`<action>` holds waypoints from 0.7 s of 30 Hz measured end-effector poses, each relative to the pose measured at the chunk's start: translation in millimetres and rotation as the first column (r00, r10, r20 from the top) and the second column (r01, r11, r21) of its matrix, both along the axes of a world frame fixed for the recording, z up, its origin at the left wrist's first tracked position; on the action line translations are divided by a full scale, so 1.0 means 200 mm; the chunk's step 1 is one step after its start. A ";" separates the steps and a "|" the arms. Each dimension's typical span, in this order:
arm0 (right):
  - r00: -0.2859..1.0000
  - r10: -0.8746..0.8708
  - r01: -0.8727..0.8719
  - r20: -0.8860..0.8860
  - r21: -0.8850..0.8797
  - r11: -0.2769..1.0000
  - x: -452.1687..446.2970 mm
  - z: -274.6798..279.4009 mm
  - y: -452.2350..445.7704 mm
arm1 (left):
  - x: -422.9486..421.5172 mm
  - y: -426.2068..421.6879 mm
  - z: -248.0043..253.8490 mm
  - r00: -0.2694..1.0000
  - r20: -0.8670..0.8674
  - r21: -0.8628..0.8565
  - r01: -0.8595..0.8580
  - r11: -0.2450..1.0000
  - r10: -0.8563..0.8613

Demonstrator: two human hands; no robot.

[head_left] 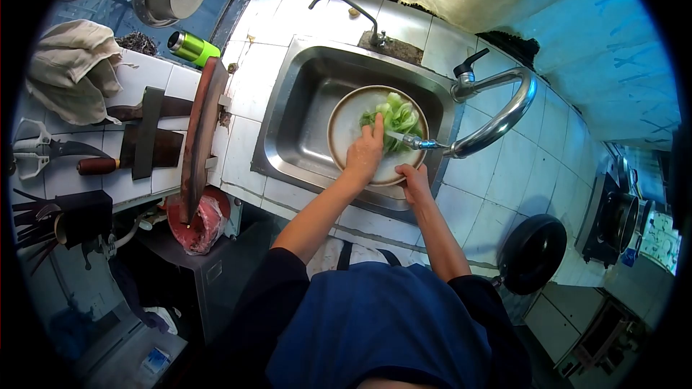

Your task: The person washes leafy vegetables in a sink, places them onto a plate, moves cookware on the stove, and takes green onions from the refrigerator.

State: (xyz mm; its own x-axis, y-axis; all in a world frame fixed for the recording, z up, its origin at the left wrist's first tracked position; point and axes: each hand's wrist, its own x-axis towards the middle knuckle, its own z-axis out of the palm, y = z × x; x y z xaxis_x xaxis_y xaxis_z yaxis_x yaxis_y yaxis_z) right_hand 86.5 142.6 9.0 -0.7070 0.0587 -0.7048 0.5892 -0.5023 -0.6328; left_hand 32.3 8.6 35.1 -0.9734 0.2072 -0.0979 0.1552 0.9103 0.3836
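Note:
A round, pale plate [346, 119] with a brown rim is held over the steel sink [292, 101]. Leafy greens [396, 112] with pale stalks lie on its far side. From the faucet nozzle [425, 144], clear water seems to run onto the plate beside them. My left hand [366, 151] reaches over the plate from the near side, fingers stretched out against the edge of the greens. At the plate's near right rim, my right hand [414, 181] grips it, thumb on top and the other fingers mostly hidden below.
A curved chrome faucet [497, 126] arches in from the right, and a thinner tap [360, 11] stands behind the sink. Left of the sink are an upright cutting board [200, 130], knives [155, 148] and a green bottle [193, 48]. A black pan [533, 253] sits at the right.

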 end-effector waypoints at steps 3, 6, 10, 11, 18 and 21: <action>1.000 -0.009 0.009 -0.017 0.023 1.000 -0.01 -0.04 0.01 | -0.02 -0.06 0.03 0.997 0.078 0.074 0.011 0.997 -0.017; 0.999 -0.003 0.004 -0.038 0.011 1.000 -0.01 -0.06 0.03 | -0.01 -0.08 0.06 0.997 0.077 0.195 0.004 0.981 -0.020; 0.999 -0.001 0.004 -0.050 0.068 0.998 -0.02 -0.07 0.04 | 0.02 -0.01 0.16 0.995 0.066 0.189 -0.083 0.978 0.072; 0.999 0.022 -0.019 -0.033 0.100 0.995 -0.01 -0.08 0.04 | 0.01 0.03 0.15 0.995 0.067 0.188 -0.083 0.979 0.072; 0.997 -0.011 0.014 -0.070 0.034 0.999 0.03 -0.01 -0.03 | -0.04 0.18 -0.02 0.964 -0.255 -0.032 -0.084 0.996 0.073; 0.994 -0.022 0.030 -0.107 0.075 0.997 0.04 -0.02 -0.02 | -0.05 0.17 -0.11 0.945 -0.326 -0.096 -0.002 0.995 -0.030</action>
